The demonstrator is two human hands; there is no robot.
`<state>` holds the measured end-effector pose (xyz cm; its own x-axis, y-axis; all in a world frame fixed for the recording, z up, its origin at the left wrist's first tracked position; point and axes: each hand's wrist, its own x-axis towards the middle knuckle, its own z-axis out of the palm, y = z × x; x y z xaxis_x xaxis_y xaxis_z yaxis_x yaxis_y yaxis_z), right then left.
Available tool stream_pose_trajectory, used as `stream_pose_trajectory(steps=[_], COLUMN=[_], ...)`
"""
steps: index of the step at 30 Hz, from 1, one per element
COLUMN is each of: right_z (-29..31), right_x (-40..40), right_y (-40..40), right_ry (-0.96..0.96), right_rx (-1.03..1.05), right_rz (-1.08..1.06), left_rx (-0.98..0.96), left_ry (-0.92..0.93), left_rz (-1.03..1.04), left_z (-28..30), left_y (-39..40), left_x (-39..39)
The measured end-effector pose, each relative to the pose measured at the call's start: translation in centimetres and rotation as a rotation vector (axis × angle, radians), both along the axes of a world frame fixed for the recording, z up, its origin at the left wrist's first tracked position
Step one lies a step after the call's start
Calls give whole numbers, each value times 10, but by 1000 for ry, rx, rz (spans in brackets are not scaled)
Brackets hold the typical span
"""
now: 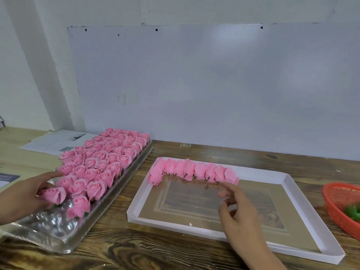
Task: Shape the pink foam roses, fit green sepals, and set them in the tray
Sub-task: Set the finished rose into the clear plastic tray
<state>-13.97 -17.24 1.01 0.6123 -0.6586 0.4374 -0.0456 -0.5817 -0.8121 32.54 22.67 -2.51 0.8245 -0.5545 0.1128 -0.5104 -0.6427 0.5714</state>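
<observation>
Left hand [23, 199] around a pink rose [53, 194] (over the clear tray [48, 236]), right hand [238, 209] loose.

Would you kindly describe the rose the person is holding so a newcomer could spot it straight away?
Start at the clear plastic tray on the left of the wooden table, packed with pink roses. At its near-left edge, beside the empty cups, the left hand holds one rose. Unlike its upright neighbours, it lies on its side with the bloom pointing right.
</observation>
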Motion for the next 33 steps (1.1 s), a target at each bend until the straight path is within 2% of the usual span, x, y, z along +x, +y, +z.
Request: stream_pose_trajectory(steps=[2, 7, 10, 13, 16, 18, 23, 28, 33], right_z=[-1, -1, -1, -1, -2, -2, -3, -2, -1], right_x=[0, 1, 1, 2, 2, 1, 2, 1, 1], right_y=[0, -1, -1, -1, -1, -2, -1, -1, 0], right_ry=[-10, -13, -9, -6, 5, 9, 13, 14, 8], right_rx=[1, -8, -20, -17, -6, -4, 9, 12, 8], right_rz=[-2, -2, -3, -5, -4, -6, -15, -11, -12], left_rx=[72, 73, 20, 96, 69, 158, 58, 1, -11], left_ry=[-42, -80, 8, -16, 12, -96, -110, 80, 14], left_rz=[16, 7, -24, -71, -75, -108, -102, -81, -24], left_z=[11, 20, 18, 20, 19, 24, 24, 20, 12], left_y=[-11, -17, -16, -23, -28, -30, -29, -13, -7], left_x=[-10, -23, -17, -15, -13, -17, -12, -4, -2])
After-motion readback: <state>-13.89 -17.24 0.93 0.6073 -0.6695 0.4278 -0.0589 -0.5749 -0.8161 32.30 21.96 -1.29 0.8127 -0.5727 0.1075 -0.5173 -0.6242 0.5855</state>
